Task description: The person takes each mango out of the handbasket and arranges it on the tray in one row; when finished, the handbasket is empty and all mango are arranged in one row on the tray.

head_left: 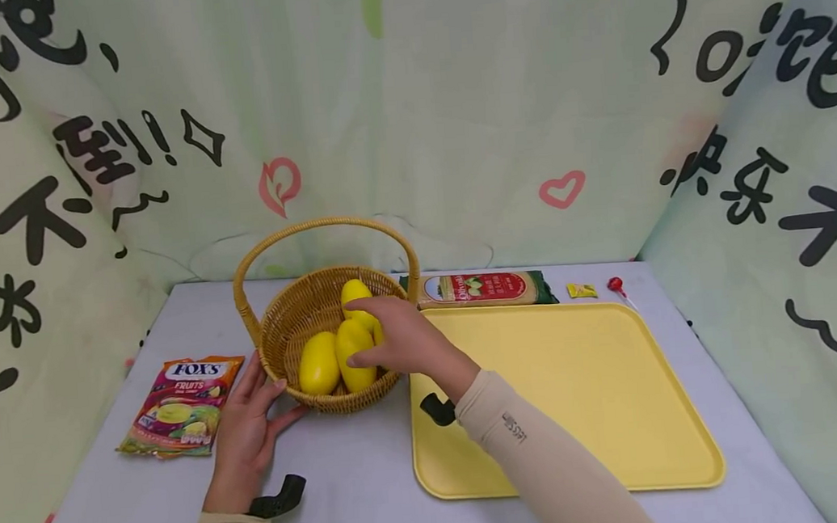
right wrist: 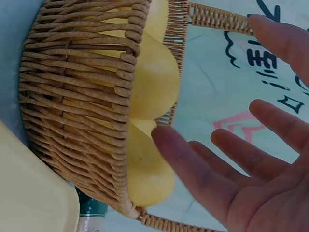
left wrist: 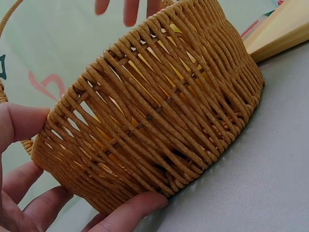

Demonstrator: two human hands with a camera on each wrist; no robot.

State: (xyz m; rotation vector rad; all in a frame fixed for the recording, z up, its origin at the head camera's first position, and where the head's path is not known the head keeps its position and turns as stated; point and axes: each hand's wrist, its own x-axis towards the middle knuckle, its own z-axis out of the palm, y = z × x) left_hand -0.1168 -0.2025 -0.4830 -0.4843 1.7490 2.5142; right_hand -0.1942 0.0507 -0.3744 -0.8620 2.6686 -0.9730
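A wicker basket (head_left: 337, 403) with a tall arched handle stands on the table, holding several yellow mangoes (head_left: 319, 364). At its left side my left hand (head_left: 244, 428) grips the woven wall; in the left wrist view its fingers (left wrist: 130, 212) spread from the rim down to the base. Over the mangoes hovers my right hand (head_left: 413, 339), its fingers apart and nothing held. Seen from the right wrist, those fingers are beside the mangoes (right wrist: 157, 79), just above the rim; whether a fingertip touches one, I cannot tell.
Right of the basket lies a yellow tray (head_left: 566, 397). Behind it are a long packet with a red label (head_left: 489, 286), a small yellow wrapped sweet (head_left: 582, 290) and a red lollipop (head_left: 614, 284). A Fox's candy bag (head_left: 181, 408) lies at the left. Printed curtains surround the table.
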